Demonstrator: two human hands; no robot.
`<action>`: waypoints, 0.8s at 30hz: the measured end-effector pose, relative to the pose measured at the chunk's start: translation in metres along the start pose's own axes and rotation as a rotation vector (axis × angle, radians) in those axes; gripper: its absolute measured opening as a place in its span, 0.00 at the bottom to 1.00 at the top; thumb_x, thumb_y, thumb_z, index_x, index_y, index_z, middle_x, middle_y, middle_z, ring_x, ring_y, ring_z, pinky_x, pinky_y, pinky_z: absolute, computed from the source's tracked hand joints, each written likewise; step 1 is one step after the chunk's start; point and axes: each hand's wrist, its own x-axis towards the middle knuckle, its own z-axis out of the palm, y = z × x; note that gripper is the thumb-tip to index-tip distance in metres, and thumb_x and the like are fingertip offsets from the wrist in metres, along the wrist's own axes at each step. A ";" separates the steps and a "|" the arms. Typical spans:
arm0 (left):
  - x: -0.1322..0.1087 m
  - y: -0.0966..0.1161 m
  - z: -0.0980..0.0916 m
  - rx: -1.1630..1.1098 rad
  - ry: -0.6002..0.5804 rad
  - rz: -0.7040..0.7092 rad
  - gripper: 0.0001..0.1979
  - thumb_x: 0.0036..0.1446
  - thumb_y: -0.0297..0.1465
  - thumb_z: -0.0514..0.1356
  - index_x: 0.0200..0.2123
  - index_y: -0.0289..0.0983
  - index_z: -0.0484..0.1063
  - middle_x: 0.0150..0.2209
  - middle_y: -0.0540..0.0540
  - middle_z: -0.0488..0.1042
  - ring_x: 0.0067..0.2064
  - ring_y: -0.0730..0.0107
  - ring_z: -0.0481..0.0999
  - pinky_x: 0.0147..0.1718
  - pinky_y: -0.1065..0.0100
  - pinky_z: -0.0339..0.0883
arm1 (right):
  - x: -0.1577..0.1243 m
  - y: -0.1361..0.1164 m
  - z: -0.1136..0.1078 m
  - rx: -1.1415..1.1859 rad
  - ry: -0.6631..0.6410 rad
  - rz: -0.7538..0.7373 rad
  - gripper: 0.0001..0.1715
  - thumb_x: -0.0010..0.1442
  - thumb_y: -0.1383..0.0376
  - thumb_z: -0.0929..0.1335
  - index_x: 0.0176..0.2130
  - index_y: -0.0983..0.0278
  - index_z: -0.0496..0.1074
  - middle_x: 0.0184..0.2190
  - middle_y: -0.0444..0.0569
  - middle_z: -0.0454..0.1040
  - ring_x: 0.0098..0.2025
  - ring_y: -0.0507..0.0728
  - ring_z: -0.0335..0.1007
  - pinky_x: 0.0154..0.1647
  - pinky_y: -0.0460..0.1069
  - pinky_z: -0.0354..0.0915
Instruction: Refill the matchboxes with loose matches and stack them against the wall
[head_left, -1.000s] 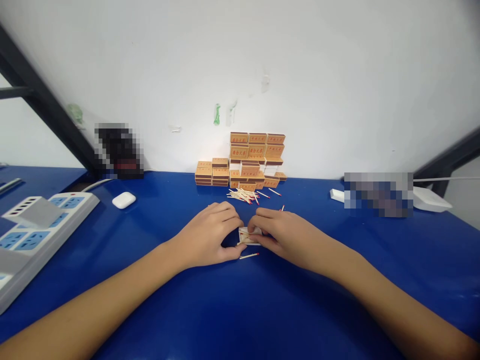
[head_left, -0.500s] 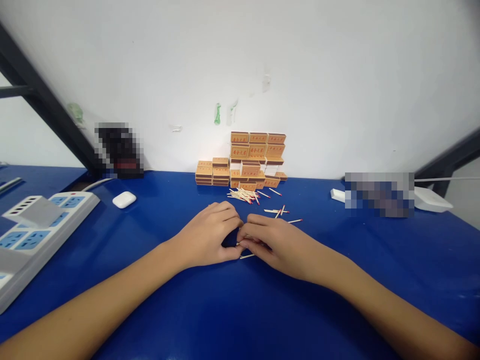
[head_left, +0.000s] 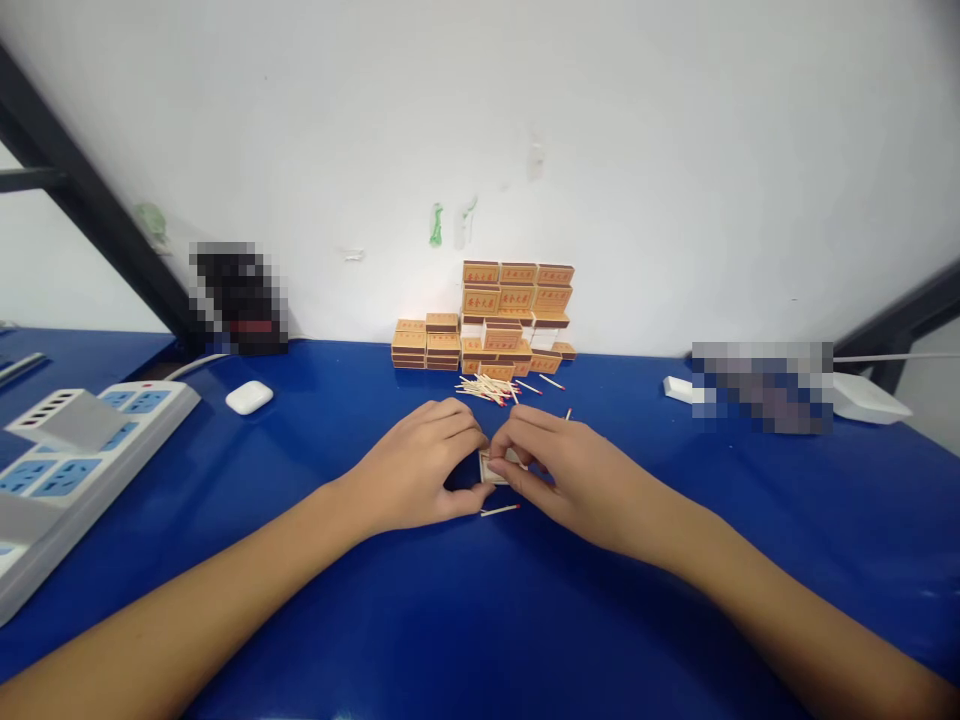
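"How are the arms posed?"

"The left forearm (head_left: pixel 225 585) and right forearm (head_left: pixel 750 565) are angled inward; between them, a loose match (head_left: pixel 501 510) is seen."

"And the fingers?"

"By the left hand (head_left: pixel 420 468), low and curved, the small tray (head_left: pixel 487 473) is gripped at its left end. The right hand (head_left: pixel 561 460) is arched over it, thumb and forefinger set close; whether anything is pinched cannot be told."

"Beyond?"

"Matches (head_left: pixel 486 389) are heaped, with matchboxes (head_left: pixel 517 298) stacked behind them."
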 end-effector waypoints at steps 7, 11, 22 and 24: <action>0.001 0.002 -0.001 0.013 0.059 0.013 0.10 0.63 0.36 0.65 0.43 0.35 0.75 0.42 0.42 0.79 0.47 0.55 0.77 0.48 0.54 0.72 | -0.001 0.013 -0.003 -0.131 0.011 0.008 0.09 0.73 0.65 0.65 0.40 0.63 0.75 0.37 0.48 0.74 0.36 0.54 0.71 0.37 0.49 0.61; 0.001 0.002 0.000 0.020 0.084 0.033 0.11 0.62 0.36 0.66 0.44 0.35 0.75 0.43 0.41 0.79 0.47 0.54 0.77 0.47 0.54 0.72 | 0.000 0.015 -0.001 -0.204 0.024 -0.010 0.09 0.72 0.66 0.66 0.41 0.63 0.76 0.37 0.48 0.75 0.35 0.54 0.71 0.36 0.49 0.60; 0.001 0.003 0.000 0.018 0.098 0.037 0.10 0.62 0.35 0.66 0.42 0.34 0.75 0.42 0.41 0.79 0.47 0.55 0.77 0.48 0.54 0.72 | 0.000 0.009 -0.002 -0.407 0.051 -0.089 0.06 0.69 0.67 0.69 0.38 0.66 0.74 0.36 0.49 0.76 0.31 0.53 0.69 0.31 0.48 0.57; 0.001 0.003 0.000 0.022 0.098 0.038 0.10 0.62 0.35 0.65 0.42 0.34 0.75 0.42 0.41 0.79 0.47 0.55 0.77 0.48 0.54 0.73 | -0.001 0.008 -0.004 -0.444 0.031 -0.096 0.05 0.68 0.68 0.69 0.37 0.66 0.74 0.35 0.49 0.76 0.31 0.54 0.70 0.31 0.49 0.56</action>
